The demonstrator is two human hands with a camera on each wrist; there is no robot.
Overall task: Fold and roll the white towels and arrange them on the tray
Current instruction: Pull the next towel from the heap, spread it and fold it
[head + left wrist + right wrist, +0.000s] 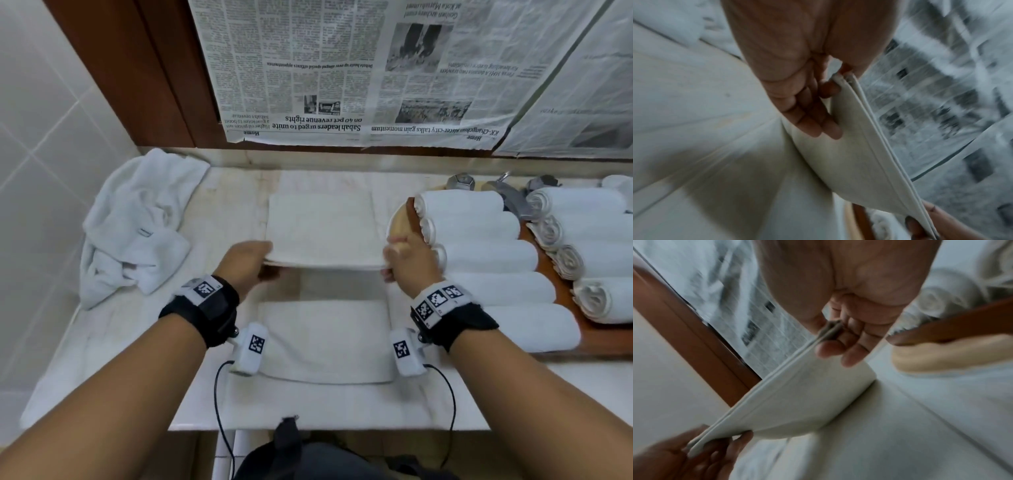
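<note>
Folded white towel (325,233): held above the countertop (236,192), just left of the wooden tray (561,294); far part lies flat, near doubled edge raised.
Left hand (248,262): thumb and fingers (818,120) pinch the towel's left near corner.
Right hand (409,262): thumb and fingers (846,345) pinch the right near corner.
Rolled towels (486,253): two rows lying on the tray.
Crumpled towels (137,222): heaped well left of the tray.

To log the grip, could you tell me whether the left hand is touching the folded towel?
Touching: the left wrist view shows the left hand pinching a corner of the folded towel.
</note>
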